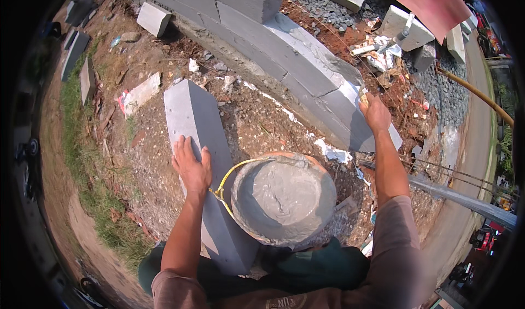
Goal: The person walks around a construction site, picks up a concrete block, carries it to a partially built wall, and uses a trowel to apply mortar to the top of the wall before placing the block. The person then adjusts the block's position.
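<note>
My left hand (192, 169) lies flat on a long grey concrete block (188, 109), its fingers spread over the top face. Beside that block stands a round bucket (322, 216) with a yellow handle, holding wet grey mortar (284, 191). My right hand (375, 113) is closed round the handle of a trowel (350, 74) at the top of a low block wall (273, 57). The blade is mortar-grey and hard to tell from the wall's top. Wet mortar (314, 49) coats part of that top course.
A higher course (240, 0) rises at the wall's far left. Behind the wall lie gravel (322, 10), a pale block (404, 27) and a pipe (366, 50). A metal pole (465, 197) crosses at right. Loose blocks (154, 19) and grass (104, 221) are on the left.
</note>
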`<state>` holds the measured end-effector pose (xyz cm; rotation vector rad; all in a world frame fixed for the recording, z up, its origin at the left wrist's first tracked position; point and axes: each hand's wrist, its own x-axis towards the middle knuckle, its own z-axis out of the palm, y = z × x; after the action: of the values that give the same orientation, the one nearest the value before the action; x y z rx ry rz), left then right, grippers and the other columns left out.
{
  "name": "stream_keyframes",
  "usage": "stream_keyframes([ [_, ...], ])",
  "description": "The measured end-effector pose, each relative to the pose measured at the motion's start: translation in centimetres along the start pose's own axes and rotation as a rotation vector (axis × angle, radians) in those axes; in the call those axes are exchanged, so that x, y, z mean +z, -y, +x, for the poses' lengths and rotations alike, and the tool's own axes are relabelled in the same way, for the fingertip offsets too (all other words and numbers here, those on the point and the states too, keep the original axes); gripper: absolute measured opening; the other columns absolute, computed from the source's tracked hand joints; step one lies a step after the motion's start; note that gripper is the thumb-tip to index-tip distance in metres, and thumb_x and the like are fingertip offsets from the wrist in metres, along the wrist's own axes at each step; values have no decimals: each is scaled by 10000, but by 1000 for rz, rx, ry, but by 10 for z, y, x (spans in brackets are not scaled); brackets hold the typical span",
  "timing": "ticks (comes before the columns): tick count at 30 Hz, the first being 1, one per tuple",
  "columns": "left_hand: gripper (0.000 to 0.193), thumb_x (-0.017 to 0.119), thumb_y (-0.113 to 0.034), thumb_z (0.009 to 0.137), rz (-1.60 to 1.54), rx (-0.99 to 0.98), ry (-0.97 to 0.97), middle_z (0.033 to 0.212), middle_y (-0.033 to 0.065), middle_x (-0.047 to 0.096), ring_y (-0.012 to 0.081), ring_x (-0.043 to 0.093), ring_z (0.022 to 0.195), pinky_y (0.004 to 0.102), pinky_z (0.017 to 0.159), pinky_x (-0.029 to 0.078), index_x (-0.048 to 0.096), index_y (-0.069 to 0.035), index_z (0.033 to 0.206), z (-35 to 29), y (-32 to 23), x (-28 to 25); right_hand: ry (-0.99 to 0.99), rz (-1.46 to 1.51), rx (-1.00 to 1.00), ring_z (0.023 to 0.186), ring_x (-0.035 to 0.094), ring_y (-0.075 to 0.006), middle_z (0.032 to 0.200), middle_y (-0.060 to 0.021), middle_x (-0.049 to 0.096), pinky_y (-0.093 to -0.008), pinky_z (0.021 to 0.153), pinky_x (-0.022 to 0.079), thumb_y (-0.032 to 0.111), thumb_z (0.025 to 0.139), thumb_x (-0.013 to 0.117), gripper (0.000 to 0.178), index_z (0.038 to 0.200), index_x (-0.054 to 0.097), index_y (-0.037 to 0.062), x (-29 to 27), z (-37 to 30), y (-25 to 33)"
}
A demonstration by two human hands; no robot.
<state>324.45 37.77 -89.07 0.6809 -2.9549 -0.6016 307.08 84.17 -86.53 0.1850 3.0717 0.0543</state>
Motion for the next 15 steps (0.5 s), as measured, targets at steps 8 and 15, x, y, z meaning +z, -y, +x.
stream_keyframes([
  [8, 534, 537, -297, 841, 29, -43, -39, 1387, 169, 346, 329, 249, 1328, 524, 1071, 158, 411, -25, 1283, -8, 12, 2, -11, 25, 2, 863, 582, -362, 947, -145, 577, -457, 726, 459, 265, 815, 620, 381, 1158, 527, 126, 1, -73, -41],
  [15, 587, 514, -371, 840, 19, -18, 21, 1415, 158, 304, 325, 211, 1346, 519, 1087, 143, 382, -54, 1316, 3, 1, -22, 51, 462, 113, 809, 584, -391, 879, -243, 609, -419, 716, 449, 200, 846, 561, 363, 1120, 526, -36, -5, -147, -79],
])
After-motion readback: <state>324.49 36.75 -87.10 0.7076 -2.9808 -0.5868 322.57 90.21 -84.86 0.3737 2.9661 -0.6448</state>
